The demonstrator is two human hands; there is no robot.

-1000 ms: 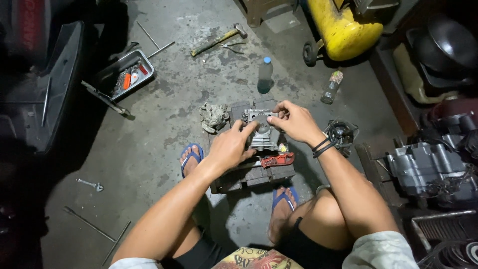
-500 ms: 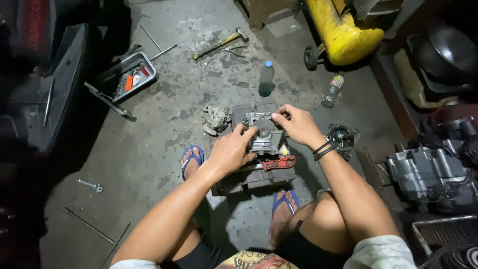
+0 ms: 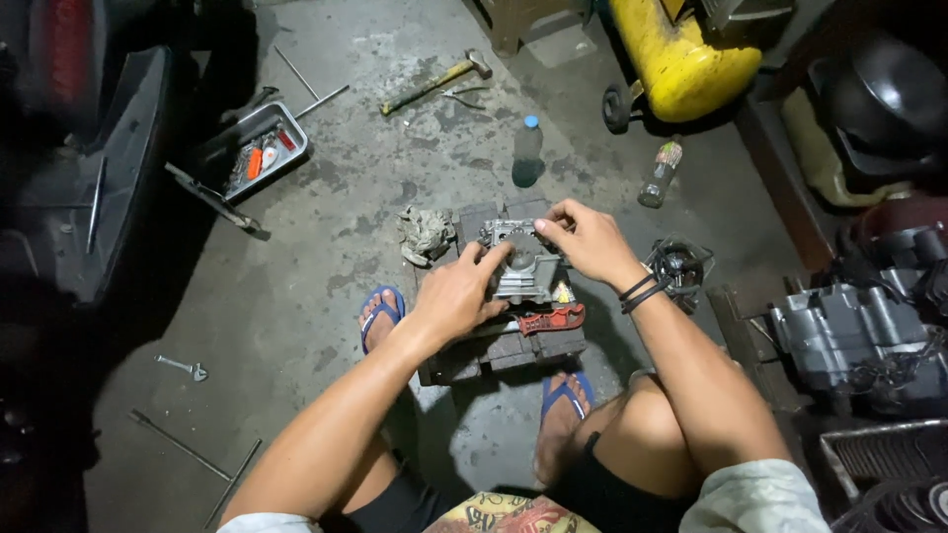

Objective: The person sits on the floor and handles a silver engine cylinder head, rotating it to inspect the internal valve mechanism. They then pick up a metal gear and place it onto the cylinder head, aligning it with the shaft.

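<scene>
We sit low over a dark wooden block (image 3: 494, 350) on the concrete floor (image 3: 296, 296), a grey metal engine part (image 3: 523, 266) resting on top of it. Our left hand (image 3: 456, 294) clasps the part's near side, fingers curled around it. Our right hand (image 3: 585, 237) pinches its far top edge, though what sits between those fingers is perhaps too small to tell. A red-handled tool (image 3: 551, 319) lies just beside the part, a crumpled rag (image 3: 425, 234) near the block.
</scene>
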